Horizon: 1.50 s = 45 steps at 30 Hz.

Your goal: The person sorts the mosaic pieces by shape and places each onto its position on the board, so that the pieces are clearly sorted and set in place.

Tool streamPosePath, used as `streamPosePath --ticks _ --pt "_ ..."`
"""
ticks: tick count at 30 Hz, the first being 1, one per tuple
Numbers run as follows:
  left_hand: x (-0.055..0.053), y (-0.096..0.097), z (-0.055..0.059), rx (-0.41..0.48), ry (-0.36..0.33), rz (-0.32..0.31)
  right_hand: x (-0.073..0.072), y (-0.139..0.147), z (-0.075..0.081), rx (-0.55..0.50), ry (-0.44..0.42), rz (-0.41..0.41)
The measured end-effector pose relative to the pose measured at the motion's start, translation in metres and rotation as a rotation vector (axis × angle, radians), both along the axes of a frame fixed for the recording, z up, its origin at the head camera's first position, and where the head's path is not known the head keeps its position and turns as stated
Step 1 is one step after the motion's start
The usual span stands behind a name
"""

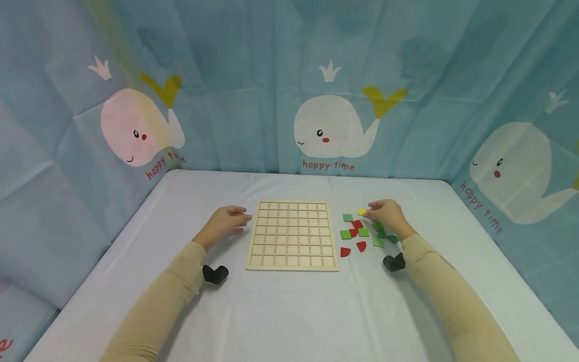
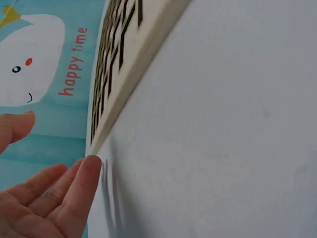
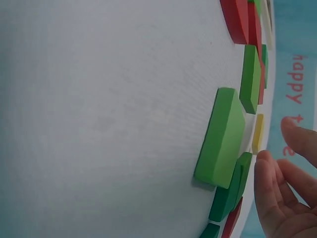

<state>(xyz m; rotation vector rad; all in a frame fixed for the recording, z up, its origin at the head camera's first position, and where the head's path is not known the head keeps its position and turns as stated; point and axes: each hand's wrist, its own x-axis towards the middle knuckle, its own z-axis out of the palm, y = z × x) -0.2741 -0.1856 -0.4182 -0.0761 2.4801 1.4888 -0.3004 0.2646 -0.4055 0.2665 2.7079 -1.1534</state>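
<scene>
A square wooden grid board (image 1: pixel 292 268) lies flat on the table. Just off its left edge hovers my left hand (image 1: pixel 224 221), holding nothing; in the left wrist view its thumb and fingers (image 2: pixel 81 196) are spread apart. My right hand (image 1: pixel 388 215) is over the loose coloured tiles at the board's right, nearest a yellow tile (image 1: pixel 362 212). The right wrist view shows its thumb and fingers (image 3: pixel 267 188) parted, with the yellow tile (image 3: pixel 258 134) beyond the fingertips. Close by lie green tiles (image 1: pixel 378 242) and red quarter-round tiles (image 1: pixel 346 252). Part of the pile is hidden under the right hand.
A white cloth (image 1: pixel 289 317) covers the table. Blue curtains printed with whales (image 1: pixel 327 125) stand behind it and at both sides. Black wrist mounts (image 1: pixel 215 274) stick out below both sleeves.
</scene>
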Motion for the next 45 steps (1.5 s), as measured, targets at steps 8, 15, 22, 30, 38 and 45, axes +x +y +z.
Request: streamPosePath --ticks 8,15,22,30,38,45 --pt "0.000 0.006 -0.003 0.057 -0.030 0.017 -0.006 0.001 -0.003 0.011 -0.032 -0.022" --pt "0.000 0.006 -0.008 0.120 -0.085 0.019 -0.012 -0.001 -0.006 0.044 -0.027 -0.022" --pt "0.003 0.011 -0.014 0.137 -0.116 0.057 -0.013 -0.006 -0.005 0.082 -0.015 -0.002" --pt "0.011 0.016 -0.016 0.136 -0.091 0.094 -0.019 -0.008 -0.009 0.106 -0.023 -0.002" --pt "0.016 0.021 -0.020 0.088 -0.042 0.116 -0.023 -0.009 -0.008 0.105 -0.050 -0.039" --pt "0.014 0.023 -0.020 0.094 -0.032 0.112 -0.022 -0.006 -0.008 0.075 -0.034 -0.079"
